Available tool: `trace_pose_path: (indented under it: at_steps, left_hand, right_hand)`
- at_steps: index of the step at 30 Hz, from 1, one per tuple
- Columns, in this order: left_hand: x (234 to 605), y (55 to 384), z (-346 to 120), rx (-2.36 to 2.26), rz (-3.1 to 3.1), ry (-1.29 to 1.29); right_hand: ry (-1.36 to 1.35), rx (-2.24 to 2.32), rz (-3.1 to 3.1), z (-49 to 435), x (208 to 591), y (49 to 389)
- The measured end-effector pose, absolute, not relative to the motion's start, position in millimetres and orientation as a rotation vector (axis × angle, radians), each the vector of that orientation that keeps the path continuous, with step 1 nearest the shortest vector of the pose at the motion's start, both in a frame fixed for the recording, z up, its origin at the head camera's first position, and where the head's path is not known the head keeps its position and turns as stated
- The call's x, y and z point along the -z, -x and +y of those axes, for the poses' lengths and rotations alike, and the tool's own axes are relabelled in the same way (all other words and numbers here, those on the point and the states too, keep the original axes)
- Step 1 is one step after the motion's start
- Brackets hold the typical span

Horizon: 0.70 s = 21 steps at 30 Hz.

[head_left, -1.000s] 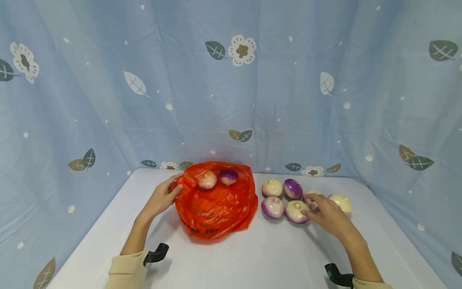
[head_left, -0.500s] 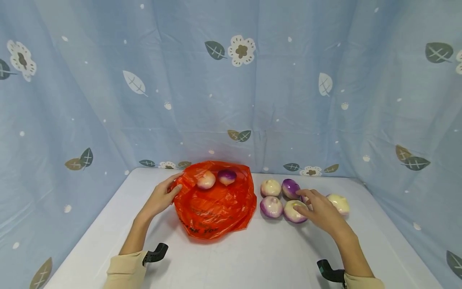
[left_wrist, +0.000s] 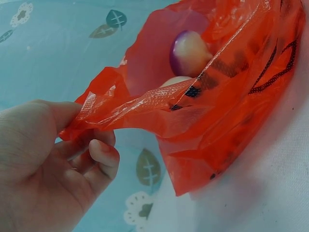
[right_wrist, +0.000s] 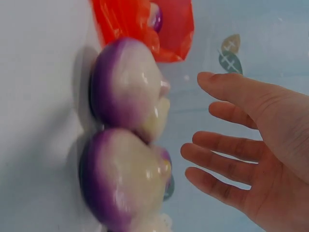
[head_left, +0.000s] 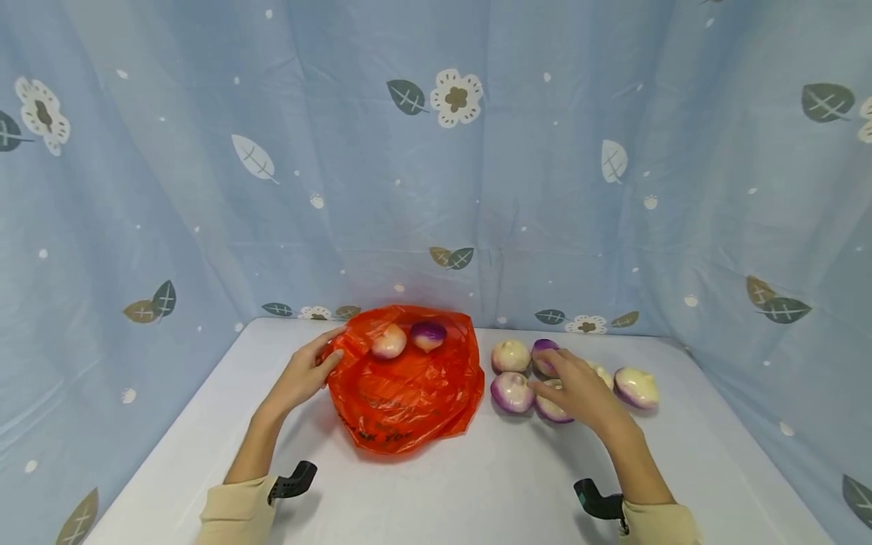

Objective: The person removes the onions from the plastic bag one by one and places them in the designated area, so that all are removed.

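Note:
My left hand (left_wrist: 53,164) pinches the edge of a red plastic bag (head_left: 409,393) between thumb and fingers, holding its mouth up on the left side. Inside the bag lie two onions, one pale (head_left: 389,341) and one purple (head_left: 428,335). My right hand (head_left: 579,390) hovers with spread fingers over a cluster of onions right of the bag, and nothing is in its grasp. Under or beside it are a pale purple onion (head_left: 512,392), a whitish onion (right_wrist: 128,179) partly covered in the head view, and a dark purple onion (head_left: 543,356).
A cream onion (head_left: 511,356) stands at the back of the cluster, and another onion (head_left: 636,387) sits apart at the far right. All rest on a white table (head_left: 463,492) backed by a blue patterned curtain (head_left: 354,189).
My right hand has moved left across the onions, from the right side of the cluster toward the bag. My left hand keeps its hold on the bag.

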<state>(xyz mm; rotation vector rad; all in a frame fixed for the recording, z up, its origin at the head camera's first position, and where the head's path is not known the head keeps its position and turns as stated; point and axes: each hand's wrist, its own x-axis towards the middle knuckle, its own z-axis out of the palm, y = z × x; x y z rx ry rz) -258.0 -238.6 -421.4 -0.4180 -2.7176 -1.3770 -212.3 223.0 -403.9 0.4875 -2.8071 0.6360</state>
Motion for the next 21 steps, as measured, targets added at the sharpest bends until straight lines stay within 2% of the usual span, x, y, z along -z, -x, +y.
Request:
trace_pose_path:
  at_steps: [14, 21]
  left_hand:
    - [421.0, 259.3, -236.0, 1.341, -2.710, 0.440]
    - [421.8, 258.8, -235.1, 1.321, -2.719, 0.435]
  right_hand:
    - [-0.533, -0.828, -2.871, 175.1, 399.8, 234.7]
    - [-0.608, -0.708, -2.836, 151.0, 403.3, 245.5]
